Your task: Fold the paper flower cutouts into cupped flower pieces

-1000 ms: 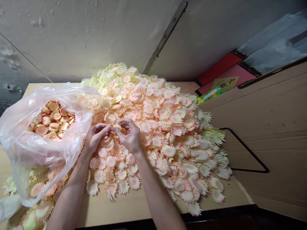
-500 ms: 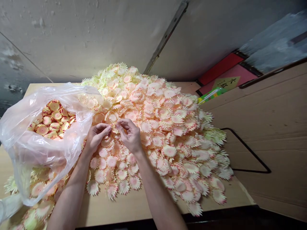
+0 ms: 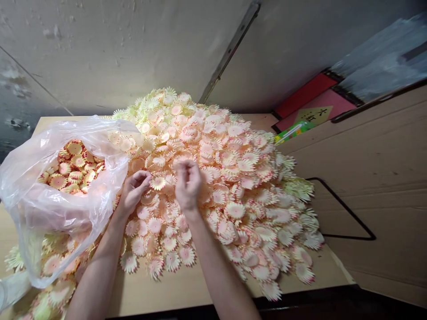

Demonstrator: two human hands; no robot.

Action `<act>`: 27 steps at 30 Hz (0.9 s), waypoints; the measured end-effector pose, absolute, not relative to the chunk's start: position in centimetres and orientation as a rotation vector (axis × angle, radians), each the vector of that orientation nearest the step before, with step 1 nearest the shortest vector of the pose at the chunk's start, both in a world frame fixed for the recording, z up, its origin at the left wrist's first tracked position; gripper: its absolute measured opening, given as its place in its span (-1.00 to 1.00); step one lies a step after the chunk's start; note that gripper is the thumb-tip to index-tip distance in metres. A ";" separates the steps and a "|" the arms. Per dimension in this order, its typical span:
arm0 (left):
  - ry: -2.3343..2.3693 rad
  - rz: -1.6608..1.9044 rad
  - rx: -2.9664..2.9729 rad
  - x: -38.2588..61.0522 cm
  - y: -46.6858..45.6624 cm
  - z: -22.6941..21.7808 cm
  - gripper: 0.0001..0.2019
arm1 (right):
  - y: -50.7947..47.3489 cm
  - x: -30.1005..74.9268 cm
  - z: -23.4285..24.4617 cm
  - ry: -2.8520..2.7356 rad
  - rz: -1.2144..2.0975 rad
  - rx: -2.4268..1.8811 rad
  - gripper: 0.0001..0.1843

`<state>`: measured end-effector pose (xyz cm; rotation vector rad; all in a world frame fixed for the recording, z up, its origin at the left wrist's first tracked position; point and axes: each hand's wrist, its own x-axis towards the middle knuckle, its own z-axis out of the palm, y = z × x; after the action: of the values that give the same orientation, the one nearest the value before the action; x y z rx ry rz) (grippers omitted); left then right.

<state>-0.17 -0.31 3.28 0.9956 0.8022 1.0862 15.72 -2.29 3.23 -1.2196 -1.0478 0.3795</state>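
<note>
Now I have the left hand pinching one flower by its rim, over the left slope of the pile; the right hand, just beside it, is bunched and blurred, so I cannot tell what it grips. Left of the pile a bag lies open, part filled; I judge most of the pile is left. Cardboard stands right of the pile; nothing blocks the hands

Wooden table – flower heap, plastic bag
</note>
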 end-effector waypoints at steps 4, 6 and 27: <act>0.809 1.144 0.913 -0.2 -0.3 3.1 -0.67 | -2.1 16.7 3.3 -0.883 0.308 -1.227 -0.78; 0.819 1.143 0.911 -0.1 -0.2 3.2 -0.69 | -2.3 16.7 3.6 -1.018 0.285 -1.207 -0.74; 0.804 1.084 0.995 -0.1 -0.2 3.5 -0.69 | -3.2 15.1 2.9 -1.345 0.553 -1.160 -0.79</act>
<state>-0.11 -0.22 3.47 0.9952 0.8036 1.0840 15.08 -3.20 2.90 -1.1602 -1.3448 0.5531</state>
